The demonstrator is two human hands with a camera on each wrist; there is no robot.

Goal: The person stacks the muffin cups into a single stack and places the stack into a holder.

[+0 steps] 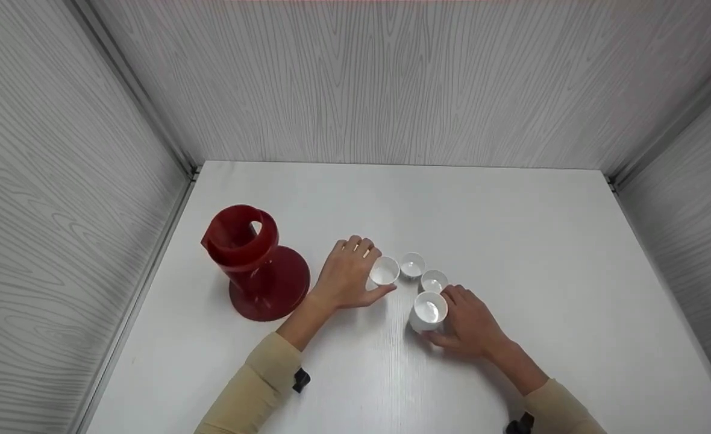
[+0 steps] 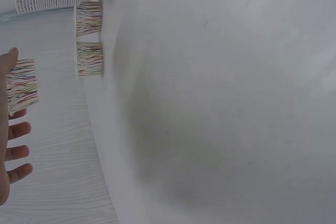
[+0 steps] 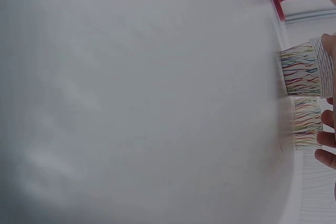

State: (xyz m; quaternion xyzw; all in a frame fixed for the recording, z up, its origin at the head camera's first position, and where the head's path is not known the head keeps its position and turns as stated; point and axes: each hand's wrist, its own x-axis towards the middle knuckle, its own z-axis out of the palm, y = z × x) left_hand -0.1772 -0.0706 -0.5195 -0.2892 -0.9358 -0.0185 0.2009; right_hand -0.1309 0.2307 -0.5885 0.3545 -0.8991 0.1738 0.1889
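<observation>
My left hand [image 1: 346, 274] pinches a small white paper cup [image 1: 384, 271] between thumb and fingers. In the left wrist view that cup [image 2: 22, 85] shows wavy coloured lines and is held up off the table. My right hand [image 1: 467, 322] grips a stack of nested paper cups [image 1: 423, 323], whose many rims [image 3: 324, 69] show in the right wrist view. Between the hands, a single paper cup [image 1: 413, 265] stands on the table, and another paper cup [image 1: 434, 281] stands just behind the stack, near the right fingertips.
A dark red plastic stand [image 1: 265, 289] with a round base and an open, curled top is on the left of the white table [image 1: 512, 241]. Grey wood-grain panels [image 1: 355, 84] enclose the table at the back and both sides.
</observation>
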